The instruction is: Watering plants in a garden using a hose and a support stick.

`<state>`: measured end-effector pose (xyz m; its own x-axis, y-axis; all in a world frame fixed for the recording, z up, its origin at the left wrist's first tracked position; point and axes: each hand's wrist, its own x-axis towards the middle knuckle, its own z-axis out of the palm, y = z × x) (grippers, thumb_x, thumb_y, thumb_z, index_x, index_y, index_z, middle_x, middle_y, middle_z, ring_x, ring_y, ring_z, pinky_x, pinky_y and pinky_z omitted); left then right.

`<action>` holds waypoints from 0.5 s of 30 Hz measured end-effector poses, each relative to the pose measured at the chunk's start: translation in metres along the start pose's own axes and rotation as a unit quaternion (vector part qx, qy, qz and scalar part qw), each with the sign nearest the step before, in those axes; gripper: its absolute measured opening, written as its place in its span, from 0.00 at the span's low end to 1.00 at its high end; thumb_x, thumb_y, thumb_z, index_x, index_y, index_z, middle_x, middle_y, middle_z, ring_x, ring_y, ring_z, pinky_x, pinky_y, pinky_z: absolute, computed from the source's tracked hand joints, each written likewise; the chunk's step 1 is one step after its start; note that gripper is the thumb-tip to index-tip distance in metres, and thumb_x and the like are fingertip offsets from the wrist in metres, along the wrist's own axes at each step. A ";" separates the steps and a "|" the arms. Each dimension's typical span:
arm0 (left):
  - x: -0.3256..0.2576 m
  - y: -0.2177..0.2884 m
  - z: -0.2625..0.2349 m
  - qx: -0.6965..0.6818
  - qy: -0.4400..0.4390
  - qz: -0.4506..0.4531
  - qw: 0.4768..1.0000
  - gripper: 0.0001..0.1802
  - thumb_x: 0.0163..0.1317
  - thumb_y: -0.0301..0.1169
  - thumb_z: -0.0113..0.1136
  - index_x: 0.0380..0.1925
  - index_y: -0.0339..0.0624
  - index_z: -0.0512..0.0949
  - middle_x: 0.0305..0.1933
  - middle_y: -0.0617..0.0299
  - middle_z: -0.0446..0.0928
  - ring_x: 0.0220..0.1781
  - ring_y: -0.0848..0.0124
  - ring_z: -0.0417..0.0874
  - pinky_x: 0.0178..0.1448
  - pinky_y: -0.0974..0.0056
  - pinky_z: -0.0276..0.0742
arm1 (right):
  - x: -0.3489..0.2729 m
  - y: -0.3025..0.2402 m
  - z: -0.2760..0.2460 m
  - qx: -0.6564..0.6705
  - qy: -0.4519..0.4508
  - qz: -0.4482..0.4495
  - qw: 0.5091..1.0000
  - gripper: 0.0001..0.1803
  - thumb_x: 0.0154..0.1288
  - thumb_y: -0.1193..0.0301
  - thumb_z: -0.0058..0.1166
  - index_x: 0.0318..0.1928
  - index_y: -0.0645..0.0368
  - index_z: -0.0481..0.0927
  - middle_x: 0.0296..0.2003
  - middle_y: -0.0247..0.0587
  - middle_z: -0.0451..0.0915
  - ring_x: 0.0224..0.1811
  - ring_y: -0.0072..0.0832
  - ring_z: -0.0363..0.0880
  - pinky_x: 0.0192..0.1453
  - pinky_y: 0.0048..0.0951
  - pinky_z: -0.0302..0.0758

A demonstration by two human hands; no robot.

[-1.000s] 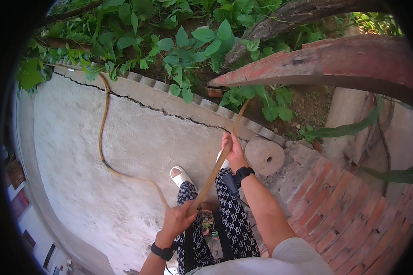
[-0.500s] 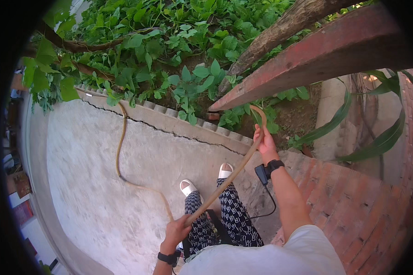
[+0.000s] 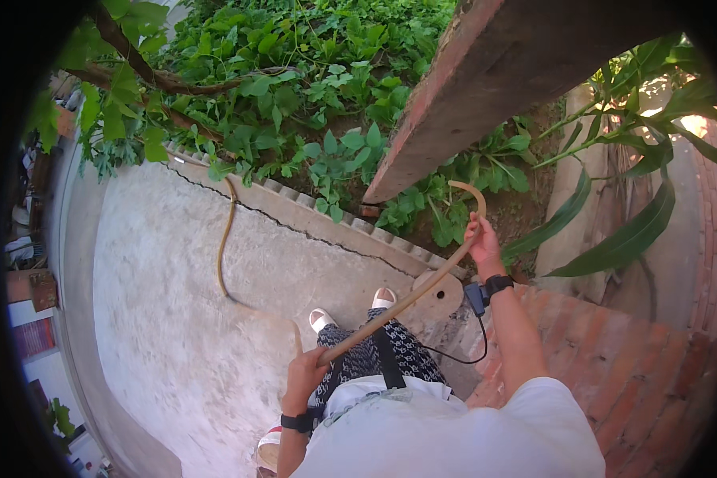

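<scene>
L hand [image 3: 307, 374]: grip closed round the tan hose [image 3: 406, 299], low by my hip, black band on the wrist. Hose runs from there diag. up across my patterned trousers [image 3: 366, 358] to R hand [image 3: 482, 243]. R grip also closed on the hose, arm stretched fwd, black wrist device w/ a thin cable hanging off it. Past R hand the hose end curls over in an arc, open tip pointing down twd the plant bed [image 3: 422, 211]. Both feet in white shoes [image 3: 320, 319] on the concrete path [image 3: 183, 319]. Rest of hose trails behind L hand, lying on the concrete, curving up to the cracked kerb. Red brick paving [image 3: 629, 366] to my R. Beyond: dense green leaves, a reddish beam [image 3: 486, 88] overhead.
</scene>
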<state>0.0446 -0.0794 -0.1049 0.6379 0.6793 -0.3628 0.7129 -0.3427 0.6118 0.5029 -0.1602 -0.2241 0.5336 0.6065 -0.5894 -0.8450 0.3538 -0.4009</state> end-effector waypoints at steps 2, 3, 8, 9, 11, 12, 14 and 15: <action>-0.002 0.007 0.003 -0.002 -0.007 -0.013 1.000 0.13 0.40 0.27 0.56 0.30 0.46 0.74 0.23 0.52 0.73 0.27 0.56 0.75 0.30 0.58 0.70 | -0.008 -0.015 0.016 -0.002 -0.032 -0.002 0.999 0.08 0.59 0.70 0.42 0.38 0.56 0.67 0.31 0.31 0.72 0.24 0.18 0.68 0.23 0.21 0.68; -0.002 0.011 0.004 -0.004 -0.018 -0.023 1.000 0.14 0.39 0.26 0.57 0.32 0.46 0.74 0.25 0.52 0.74 0.29 0.56 0.75 0.32 0.59 0.69 | -0.009 -0.019 0.021 -0.003 -0.035 -0.003 0.999 0.08 0.59 0.70 0.42 0.38 0.56 0.67 0.31 0.31 0.72 0.24 0.18 0.68 0.23 0.21 0.68; 0.011 0.015 -0.009 -0.024 -0.015 0.004 1.000 0.14 0.39 0.26 0.56 0.31 0.45 0.74 0.26 0.52 0.74 0.30 0.56 0.74 0.33 0.59 0.70 | -0.016 -0.038 0.040 -0.006 -0.026 -0.041 0.999 0.08 0.59 0.69 0.43 0.37 0.58 0.68 0.28 0.33 0.71 0.24 0.20 0.68 0.24 0.22 0.68; 0.014 0.012 -0.011 -0.017 -0.007 0.007 1.000 0.14 0.40 0.26 0.55 0.31 0.45 0.74 0.26 0.52 0.74 0.31 0.56 0.75 0.33 0.59 0.70 | -0.018 -0.038 0.045 -0.003 -0.029 -0.048 0.998 0.08 0.59 0.69 0.43 0.37 0.58 0.68 0.28 0.33 0.71 0.24 0.20 0.68 0.24 0.22 0.68; 0.020 0.008 -0.015 -0.009 0.000 0.012 1.000 0.13 0.40 0.26 0.55 0.31 0.45 0.75 0.26 0.52 0.74 0.31 0.56 0.75 0.33 0.59 0.70 | -0.022 -0.038 0.055 -0.033 0.009 -0.062 0.998 0.08 0.59 0.69 0.43 0.37 0.59 0.68 0.28 0.33 0.70 0.24 0.20 0.68 0.25 0.23 0.68; 0.023 0.004 -0.018 -0.021 0.000 0.016 1.000 0.13 0.40 0.27 0.55 0.31 0.45 0.75 0.26 0.52 0.74 0.30 0.56 0.75 0.33 0.59 0.70 | -0.020 -0.039 0.058 -0.031 0.009 -0.065 0.997 0.08 0.59 0.69 0.43 0.37 0.59 0.68 0.28 0.33 0.70 0.24 0.20 0.68 0.25 0.23 0.68; 0.027 0.005 -0.020 -0.034 -0.005 0.020 0.999 0.13 0.40 0.27 0.55 0.31 0.45 0.75 0.26 0.52 0.74 0.30 0.56 0.75 0.32 0.60 0.70 | -0.016 -0.044 0.054 -0.024 0.014 -0.050 0.998 0.09 0.59 0.69 0.42 0.38 0.60 0.67 0.28 0.34 0.70 0.25 0.21 0.67 0.26 0.23 0.68; 0.034 0.007 -0.021 -0.020 -0.014 0.026 0.999 0.13 0.41 0.28 0.56 0.31 0.45 0.75 0.26 0.52 0.74 0.29 0.56 0.75 0.32 0.60 0.70 | -0.011 -0.051 0.054 -0.023 0.016 -0.050 0.998 0.09 0.59 0.69 0.42 0.38 0.60 0.67 0.28 0.34 0.70 0.25 0.21 0.67 0.26 0.23 0.68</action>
<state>0.0655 -0.0450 -0.0986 0.6817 0.6430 -0.3491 0.6671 -0.3501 0.6576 0.5380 -0.1467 -0.1597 0.6167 0.5457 -0.5673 -0.7854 0.3786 -0.4896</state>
